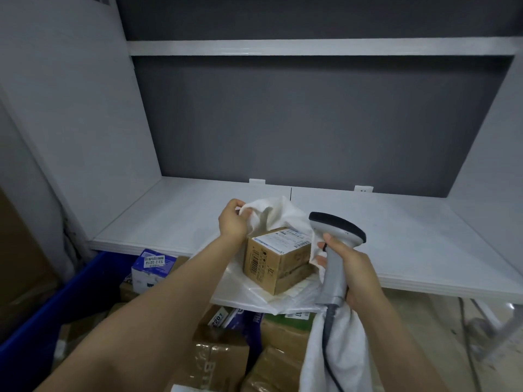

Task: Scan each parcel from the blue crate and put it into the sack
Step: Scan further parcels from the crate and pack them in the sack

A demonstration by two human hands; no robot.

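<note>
I'm seeing the sack (273, 212) as soft, matt white cloth. The parcel (271, 267) is showing plain brown cardboard under a paper label (281, 240), the scanner (335, 274) smooth grey plastic, the tabletop (424, 239) smooth white.

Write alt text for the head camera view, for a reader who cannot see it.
The left hand grips the rim of a white sack gathered behind and beside a brown cardboard parcel at the edge of a white shelf, while the right hand holds a grey barcode scanner. Below, a blue crate holds more parcels.
</note>
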